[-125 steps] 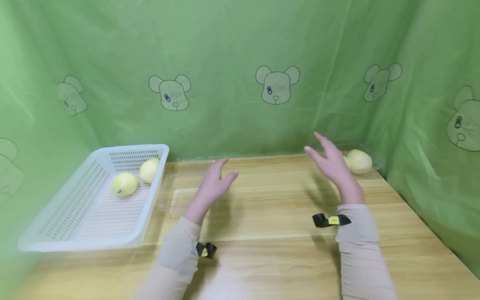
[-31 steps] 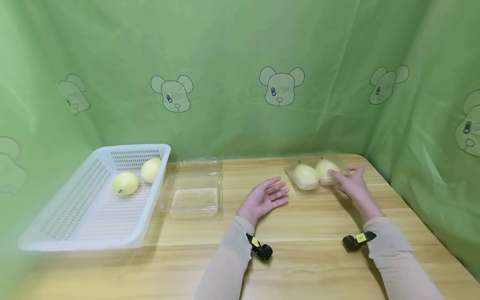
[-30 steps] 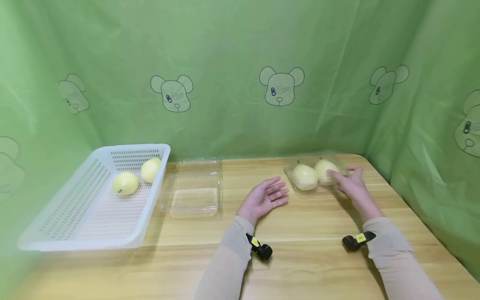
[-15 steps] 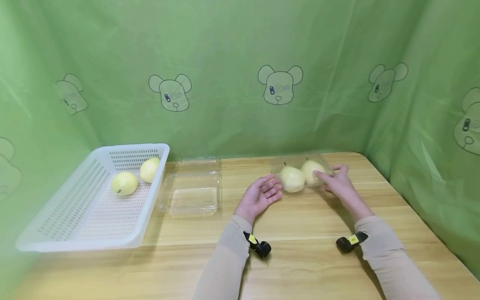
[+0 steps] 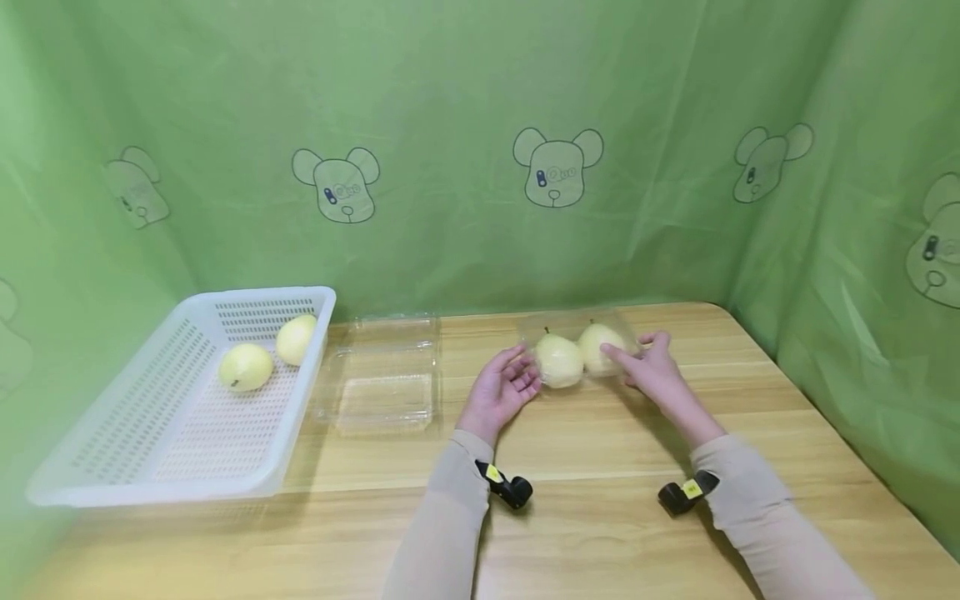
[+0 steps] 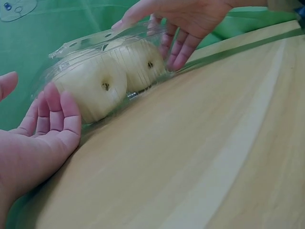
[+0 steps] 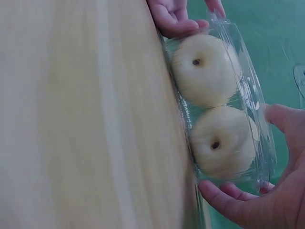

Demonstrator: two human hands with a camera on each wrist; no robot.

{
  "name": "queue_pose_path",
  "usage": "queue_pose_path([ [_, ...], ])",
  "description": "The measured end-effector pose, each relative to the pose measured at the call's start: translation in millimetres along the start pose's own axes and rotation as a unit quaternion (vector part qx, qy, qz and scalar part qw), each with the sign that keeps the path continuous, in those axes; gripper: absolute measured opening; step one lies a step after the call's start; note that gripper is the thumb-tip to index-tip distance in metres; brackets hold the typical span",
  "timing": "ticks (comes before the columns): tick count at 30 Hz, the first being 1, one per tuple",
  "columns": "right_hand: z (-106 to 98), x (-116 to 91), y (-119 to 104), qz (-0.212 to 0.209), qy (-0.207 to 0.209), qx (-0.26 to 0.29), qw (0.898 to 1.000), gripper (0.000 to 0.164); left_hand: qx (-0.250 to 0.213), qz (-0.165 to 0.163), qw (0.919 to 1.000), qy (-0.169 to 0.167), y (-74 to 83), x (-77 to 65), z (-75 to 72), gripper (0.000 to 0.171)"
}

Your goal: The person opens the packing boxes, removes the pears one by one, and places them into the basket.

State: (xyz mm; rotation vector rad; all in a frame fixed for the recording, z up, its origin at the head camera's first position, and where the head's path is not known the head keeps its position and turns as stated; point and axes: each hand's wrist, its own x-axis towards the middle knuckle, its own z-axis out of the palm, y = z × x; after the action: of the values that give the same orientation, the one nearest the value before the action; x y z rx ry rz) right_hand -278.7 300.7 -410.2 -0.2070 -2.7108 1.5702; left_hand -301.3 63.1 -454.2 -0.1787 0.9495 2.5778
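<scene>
A clear plastic clamshell box (image 7: 248, 90) with two pale yellow pears (image 5: 559, 361) inside lies between my hands at the back of the table. My right hand (image 5: 656, 373) grips its right end, thumb over the top and fingers at the side. At the left end, my left hand (image 5: 498, 390) touches the box with its fingertips; in the left wrist view its thumb stands apart from the box. The pears sit side by side, their dark blossom ends facing the wrist cameras. Whether the box is slightly raised off the table I cannot tell.
An open clear plastic clamshell box (image 5: 386, 396) lies on the wooden table (image 5: 585, 517) left of my hands. Beyond it stands a white perforated basket (image 5: 180, 492) holding two more pears (image 5: 246, 367). Green curtain (image 5: 450, 250) encloses the table at the back and sides.
The box of pears has slid left from the back right in my right hand's grip. My left hand, earlier by the open box, then apart on the right, now meets its left end.
</scene>
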Motion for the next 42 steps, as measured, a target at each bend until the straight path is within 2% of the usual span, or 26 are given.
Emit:
queue_pose_path([
  [8,18.1,-8.7,-7.1,-0.031,-0.022,0.003,0.999,0.072,-0.008,0.020,0.9996,0.018,15.3,-6.4,-16.1,0.033],
  [14,26.5,-16.7,-13.4,-0.039,-0.047,0.010,0.998,0.072,0.008,0.038,0.9990,0.023,24.2,-13.2,-22.7,0.030],
  [23,29.7,-17.9,-18.6,-0.038,-0.070,0.028,0.996,0.071,0.020,0.055,0.9978,0.031,31.4,-17.3,-27.1,0.030],
  [27,26.7,-19.1,-21.2,-0.043,-0.075,0.010,0.996,0.072,0.018,0.052,0.9980,0.031,32.2,-17.1,-28.4,0.024],
  [32,23.3,-21.6,-29.5,-0.084,-0.046,-0.028,0.995,0.073,0.015,0.053,0.9980,0.032,32.8,-17.5,-28.2,0.019],
  [35,23.0,-25.5,-37.7,-0.113,-0.016,-0.028,0.993,0.069,0.014,0.057,0.9978,0.033,33.4,-17.9,-27.7,0.019],
  [39,27.5,-37.1,-49.7,-0.140,0.037,0.023,0.989,0.056,0.012,0.057,0.9978,0.032,33.3,-18.5,-27.3,0.020],
  [42,35.3,-48.7,-57.5,-0.160,0.067,0.108,0.979,0.041,0.012,0.056,0.9978,0.035,32.8,-18.9,-27.5,0.022],
])
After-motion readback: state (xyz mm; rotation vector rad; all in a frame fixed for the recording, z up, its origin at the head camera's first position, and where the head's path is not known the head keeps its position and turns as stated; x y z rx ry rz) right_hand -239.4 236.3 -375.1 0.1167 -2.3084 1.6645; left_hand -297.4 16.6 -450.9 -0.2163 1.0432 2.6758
